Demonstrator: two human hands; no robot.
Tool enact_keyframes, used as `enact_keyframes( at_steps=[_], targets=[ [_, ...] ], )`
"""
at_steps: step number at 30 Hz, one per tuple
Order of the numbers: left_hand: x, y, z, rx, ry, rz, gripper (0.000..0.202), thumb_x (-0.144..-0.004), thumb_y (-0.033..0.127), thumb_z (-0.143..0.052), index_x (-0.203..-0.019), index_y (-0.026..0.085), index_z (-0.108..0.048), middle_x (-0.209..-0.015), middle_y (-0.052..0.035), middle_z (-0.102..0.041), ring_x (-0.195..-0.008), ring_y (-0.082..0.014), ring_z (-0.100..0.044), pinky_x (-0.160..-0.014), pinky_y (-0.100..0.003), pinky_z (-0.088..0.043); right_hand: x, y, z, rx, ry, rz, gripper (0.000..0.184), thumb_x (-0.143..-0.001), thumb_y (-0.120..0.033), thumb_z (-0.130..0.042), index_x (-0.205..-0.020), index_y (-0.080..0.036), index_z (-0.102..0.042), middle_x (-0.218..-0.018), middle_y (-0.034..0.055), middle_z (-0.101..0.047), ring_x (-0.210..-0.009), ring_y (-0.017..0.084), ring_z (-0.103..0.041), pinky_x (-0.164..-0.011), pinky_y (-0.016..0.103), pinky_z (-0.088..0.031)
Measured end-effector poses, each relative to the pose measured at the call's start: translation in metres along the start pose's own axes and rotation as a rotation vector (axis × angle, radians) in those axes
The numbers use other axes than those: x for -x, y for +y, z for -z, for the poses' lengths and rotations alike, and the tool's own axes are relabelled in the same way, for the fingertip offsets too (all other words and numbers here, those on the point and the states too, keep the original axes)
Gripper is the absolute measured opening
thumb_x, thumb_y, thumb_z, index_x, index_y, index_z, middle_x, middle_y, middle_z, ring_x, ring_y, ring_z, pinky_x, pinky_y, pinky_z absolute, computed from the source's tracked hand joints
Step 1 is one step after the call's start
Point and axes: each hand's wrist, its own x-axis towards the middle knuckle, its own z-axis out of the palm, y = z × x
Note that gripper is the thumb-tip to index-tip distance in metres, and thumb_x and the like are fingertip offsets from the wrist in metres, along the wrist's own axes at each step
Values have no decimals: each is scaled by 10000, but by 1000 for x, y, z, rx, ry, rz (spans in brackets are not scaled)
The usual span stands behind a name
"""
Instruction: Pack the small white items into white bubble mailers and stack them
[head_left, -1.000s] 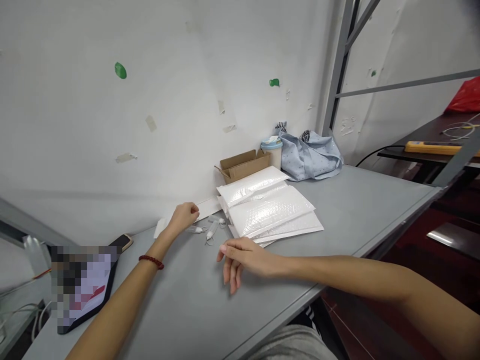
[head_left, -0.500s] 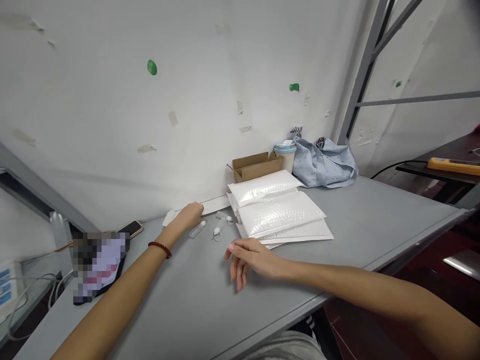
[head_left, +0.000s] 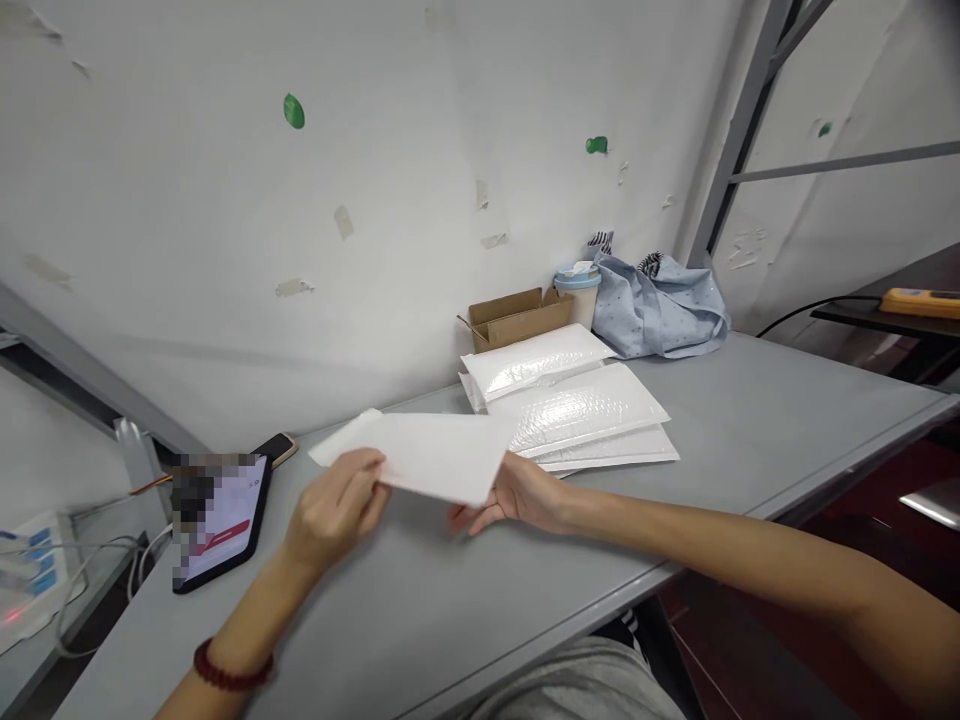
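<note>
A white sheet of paper [head_left: 439, 455] is raised above the grey table. My left hand [head_left: 337, 505] pinches its left end, thumb and fingers closed on the edge. At the sheet's right end is my right hand [head_left: 529, 495], its fingers extended and partly hidden behind the paper; whether they touch it I cannot tell. Another white piece [head_left: 346, 436], perhaps paper, shows behind the sheet at its left. Just beyond my right hand lies a stack of white bubble mailers [head_left: 577, 415].
Behind the mailers stand an open cardboard box [head_left: 521, 325], a lidded cup [head_left: 577, 295] and a light blue cloth bag [head_left: 660, 310]. At left are a tablet [head_left: 225, 525] with a partly blurred screen and a phone [head_left: 276, 450]. A white wall borders the table [head_left: 600, 540].
My left hand has lifted the white sheet from beside the wall and brought it nearer. My right hand has shifted to its right end. The small clear bottles are now hidden.
</note>
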Motion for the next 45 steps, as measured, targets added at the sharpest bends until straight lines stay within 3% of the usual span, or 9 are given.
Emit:
enact_keyframes(
  at_steps=[7, 10, 13, 16, 20, 23, 29, 36, 45],
  targets=[
    [26, 43, -14, 420, -35, -444, 191, -792, 125, -502, -727, 204, -663, -906, -108, -723, -926, -241, -656, -839, -372, -547, 2, -18, 15, 113, 62, -146, 357, -706, -468, -697, -778, -126, -627, -720, 54, -622, -623, 156, -586, -582, 269, -469],
    [17, 43, -12, 514, -4, -290, 186, -762, 156, -516, -820, 190, -689, -977, -115, -712, -1023, -263, -611, -932, -422, -483, 5, -19, 12, 306, 10, -143, 211, -677, -238, -746, -818, -124, -638, -775, 57, -639, -663, 152, -594, -598, 265, -467],
    [7, 26, -3, 547, 88, 148, 263, -752, 236, -550, -980, 184, -669, -1130, -111, -652, -1129, -296, -530, -986, -480, -397, 8, -19, 10, 510, -39, -128, 200, -726, -244, -700, -883, -136, -637, -857, 60, -648, -738, 160, -607, -664, 286, -472],
    [2, 8, 5, 839, -218, 539, 398, -715, 328, -625, -1087, 187, -635, -1056, -103, -677, -972, -293, -616, -803, -392, -496, 9, -20, 10, 821, -21, -71, 250, -730, -292, -697, -928, -155, -628, -864, 46, -639, -751, 172, -596, -670, 304, -464],
    [3, 5, 5, 1271, -646, 714, 214, -711, 286, -634, -852, 146, -714, -763, -76, -719, -677, -217, -650, -572, -256, -453, 12, -20, 8, 1257, 94, 165, 330, -793, -327, -627, -1076, -164, -583, -895, 70, -603, -807, 211, -560, -725, 365, -459],
    [5, 23, 0, 1303, -602, 790, 127, -702, 240, -626, -699, 136, -700, -674, -45, -700, -572, -160, -604, -509, -218, -390, 19, -17, 2, 1409, -3, 320, 429, -856, -240, -493, -1271, -144, -438, -1198, 152, -492, -1040, 257, -505, -894, 429, -418],
    [8, 61, -3, 1434, -574, 849, 179, -703, 237, -629, -827, 132, -705, -659, -16, -691, -554, -144, -598, -507, -211, -385, 30, 1, -14, 1569, -209, 166, 1016, -704, -506, -654, -1439, -100, -82, -1472, 257, -33, -1340, 449, -10, -1026, 623, -174],
    [6, 53, 0, 1587, -637, 811, 288, -690, 258, -705, -947, 128, -690, -777, -42, -707, -676, -146, -625, -591, -210, -440, 29, 2, -26, 1586, -8, 274, 881, -648, -333, -679, -1353, -91, -209, -1236, 189, -324, -1151, 324, -316, -943, 499, -366],
    [6, 63, -6, 1324, -698, 739, 153, -685, 307, -647, -682, 156, -620, -552, 15, -609, -467, -115, -553, -421, -188, -400, 31, 7, -28, 1649, -35, 473, 810, -642, -229, -627, -1337, -98, -231, -1230, 178, -301, -1157, 304, -305, -938, 450, -378]
  ],
)
